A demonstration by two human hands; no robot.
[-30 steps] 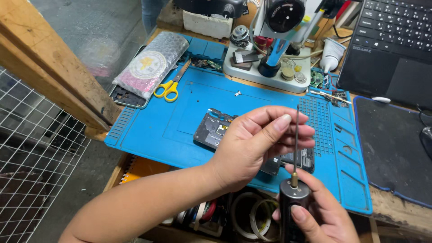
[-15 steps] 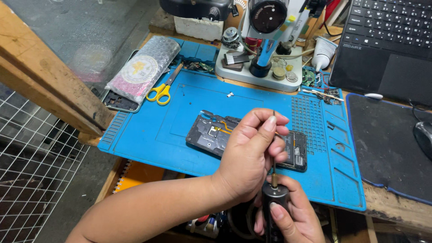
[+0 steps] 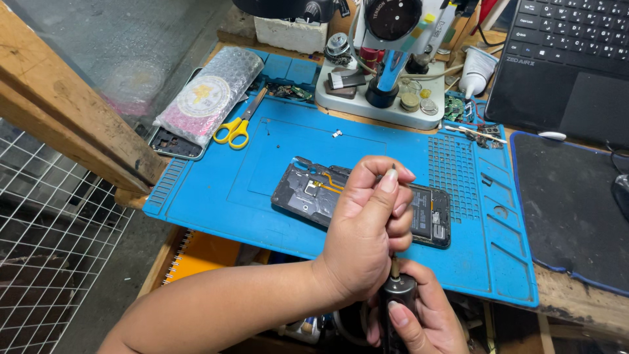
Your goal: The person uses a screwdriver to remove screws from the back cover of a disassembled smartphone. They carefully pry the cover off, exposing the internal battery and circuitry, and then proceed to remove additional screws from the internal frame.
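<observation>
My left hand (image 3: 363, 229) reaches in from the lower left, its fingers pinched around the thin metal shaft (image 3: 393, 172) of a screwdriver. My right hand (image 3: 429, 321) is just below it at the frame's bottom edge, wrapped around the tool's dark cylindrical handle (image 3: 400, 293). The shaft points upward, in front of the table's near edge. Behind my hands an opened black phone (image 3: 308, 190) lies flat on the blue work mat (image 3: 275, 144), its inner parts and an orange flex cable showing. The phone's middle is hidden by my left hand.
Yellow-handled scissors (image 3: 232, 131) and a bubble-wrapped package (image 3: 209, 98) lie at the mat's far left. A white stand base (image 3: 386, 105) with small parts sits behind, a laptop (image 3: 563, 59) and a black pad (image 3: 570, 203) at right. A wooden beam (image 3: 59, 111) and wire grid (image 3: 46, 262) are at left.
Both hands have drawn nearer to me and lower in view, still holding the screwdriver. More of the opened phone now shows on the mat.
</observation>
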